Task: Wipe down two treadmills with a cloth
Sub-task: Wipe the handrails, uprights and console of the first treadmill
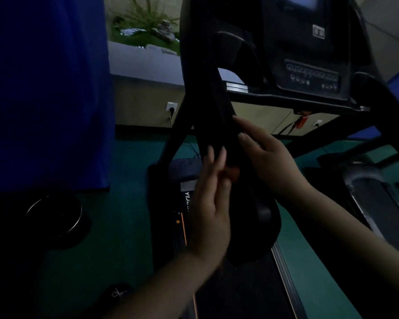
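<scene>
The scene is dim. A black treadmill fills the frame, its console [309,72] at the top right. Its left handrail [219,125] slopes down to the middle. My left hand [210,203] lies against the handrail's left side with straight fingers, blurred. A small orange-red patch [233,172] shows between this hand and the rail; I cannot tell what it is. My right hand [267,157] grips the handrail from the right, thumb and fingertips on the dark bar. No cloth is plainly visible. The belt [240,295] runs below my arms.
A second treadmill's deck [378,203] lies at the right. A blue pad or curtain [46,88] hangs at the left, with a round dark base [58,217] under it. Green floor [115,226] spreads between them. A wall socket [171,107] and a planter [145,31] are behind.
</scene>
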Demonstrator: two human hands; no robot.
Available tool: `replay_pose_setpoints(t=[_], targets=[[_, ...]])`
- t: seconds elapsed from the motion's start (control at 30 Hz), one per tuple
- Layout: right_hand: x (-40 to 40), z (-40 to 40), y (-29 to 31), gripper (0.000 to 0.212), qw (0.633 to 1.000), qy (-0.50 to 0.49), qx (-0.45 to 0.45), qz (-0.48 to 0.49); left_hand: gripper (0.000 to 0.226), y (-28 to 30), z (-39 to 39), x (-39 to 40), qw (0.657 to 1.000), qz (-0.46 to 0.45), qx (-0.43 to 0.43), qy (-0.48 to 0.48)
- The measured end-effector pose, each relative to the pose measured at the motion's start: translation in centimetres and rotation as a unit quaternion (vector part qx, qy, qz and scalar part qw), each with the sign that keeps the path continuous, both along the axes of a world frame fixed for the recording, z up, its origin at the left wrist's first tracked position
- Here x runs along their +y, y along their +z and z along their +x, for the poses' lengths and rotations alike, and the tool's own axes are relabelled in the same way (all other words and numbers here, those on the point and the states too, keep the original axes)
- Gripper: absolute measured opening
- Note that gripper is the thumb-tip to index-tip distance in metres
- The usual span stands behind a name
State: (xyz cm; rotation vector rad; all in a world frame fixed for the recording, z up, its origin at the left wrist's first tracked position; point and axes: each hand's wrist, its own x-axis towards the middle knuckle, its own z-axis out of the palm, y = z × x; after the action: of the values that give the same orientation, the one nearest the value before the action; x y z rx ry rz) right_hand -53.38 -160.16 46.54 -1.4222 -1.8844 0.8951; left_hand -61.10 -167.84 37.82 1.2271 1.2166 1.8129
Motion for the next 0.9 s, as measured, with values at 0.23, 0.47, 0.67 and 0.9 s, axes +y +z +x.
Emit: replay_pose_setpoints(t=[0.23, 0.47, 0.67, 0.9], targets=[[-1.9, 1.4, -0.5, 0.035, 1.000, 0.010, 0.021, 0.001, 0.041, 0.3, 0.5, 0.1, 0.999, -0.004, -0.014, 0.030], [-1.9, 1.2, -0.5, 0.035, 0.999, 0.013, 0.040, -0.013, 0.035, 0.9, 0.8, -1.3, 0.999, -0.026, -0.039, 0.006], [-2.2, 1.5, -0.8, 0.037, 0.998, 0.019, 0.055, -0.026, 0.041, 0.4, 3.3, -6.2, 1.000, 0.004, -0.003, 0.018], [-2.5, 1.5, -0.7, 0.036, 0.996, 0.023, 0.071, -0.039, 0.036, 1.9, 0.7, -2.0, 0.999, -0.038, 0.000, 0.009]])
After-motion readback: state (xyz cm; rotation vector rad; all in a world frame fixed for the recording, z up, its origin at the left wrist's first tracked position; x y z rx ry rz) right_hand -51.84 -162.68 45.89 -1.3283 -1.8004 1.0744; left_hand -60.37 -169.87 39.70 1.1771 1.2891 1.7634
